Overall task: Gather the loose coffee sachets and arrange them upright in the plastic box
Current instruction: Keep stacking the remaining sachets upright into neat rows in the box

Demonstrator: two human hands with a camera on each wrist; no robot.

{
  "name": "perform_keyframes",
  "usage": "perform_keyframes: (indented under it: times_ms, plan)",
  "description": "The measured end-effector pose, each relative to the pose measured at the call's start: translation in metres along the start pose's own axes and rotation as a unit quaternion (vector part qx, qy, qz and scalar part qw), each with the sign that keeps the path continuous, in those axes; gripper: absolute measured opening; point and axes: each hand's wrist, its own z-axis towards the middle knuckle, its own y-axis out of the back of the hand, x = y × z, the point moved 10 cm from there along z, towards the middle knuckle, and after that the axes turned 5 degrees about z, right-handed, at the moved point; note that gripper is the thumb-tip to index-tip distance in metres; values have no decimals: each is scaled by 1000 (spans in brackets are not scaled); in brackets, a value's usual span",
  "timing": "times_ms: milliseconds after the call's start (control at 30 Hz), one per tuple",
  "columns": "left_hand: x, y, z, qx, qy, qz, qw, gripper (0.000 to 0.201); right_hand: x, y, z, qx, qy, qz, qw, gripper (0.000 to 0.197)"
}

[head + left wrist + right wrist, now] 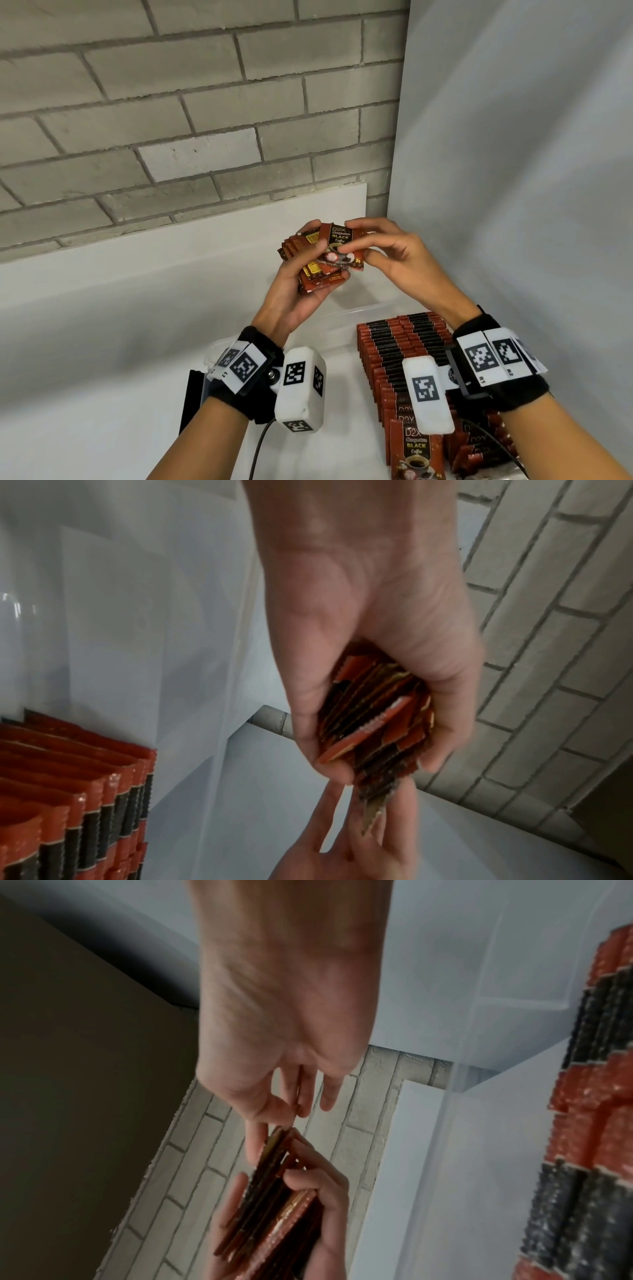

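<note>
My left hand (301, 274) grips a fanned stack of red-brown coffee sachets (322, 260) held up above the table; the same stack (373, 723) shows edge-on in the left wrist view. My right hand (373, 246) pinches the front sachet (342, 240) of that stack between thumb and fingers, its other fingers spread. In the right wrist view the pinch sits at the stack's top edge (284, 1134). Below, a clear plastic box (356, 310) holds rows of upright sachets (397, 346), red and black edges up (85, 791).
A grey brick wall (171, 120) stands behind the white table (102, 325). A pale panel (513, 154) closes the right side. A few sachets (416, 452) lean at the box's near end. A black object (191, 397) lies at my left wrist.
</note>
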Motion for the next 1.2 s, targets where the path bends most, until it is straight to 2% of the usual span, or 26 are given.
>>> perform_keyframes:
  times_ms: [100, 233, 367, 500, 567, 633, 733, 900, 1033, 1200]
  plan:
    - [0, 3, -1, -10, -1, 44, 999, 44, 2, -1, -1, 5, -21, 34, 999, 39]
    - [-1, 0, -1, 7, -5, 57, 998, 54, -5, 12, 1, -57, -49, 73, 994, 14]
    - [3, -3, -2, 20, 9, 62, 998, 58, -18, 18, 1, -65, -109, 76, 989, 30]
    - [3, -9, -4, 34, 19, 66, 997, 46, -23, 22, -2, -53, -150, 59, 986, 20]
    - [3, -11, -4, 38, 18, 61, 997, 49, -23, 28, -7, -46, -178, 42, 982, 18]
    - [2, -9, -4, 28, 18, 60, 998, 48, -14, 35, -16, -10, -196, -5, 981, 15]
    - [3, -6, -4, 23, 25, 57, 998, 38, 7, 37, -40, 84, -220, -79, 969, 11]
    - [7, -11, -4, 34, 30, 50, 998, 38, 3, 13, -105, 224, -298, -168, 913, 7]
    - [7, -11, -3, 28, 30, 37, 998, 35, -11, 5, -135, 226, -306, -244, 892, 9]
    - [10, -10, -4, 16, 33, 47, 998, 35, -21, -5, -147, 220, -280, -315, 880, 6]
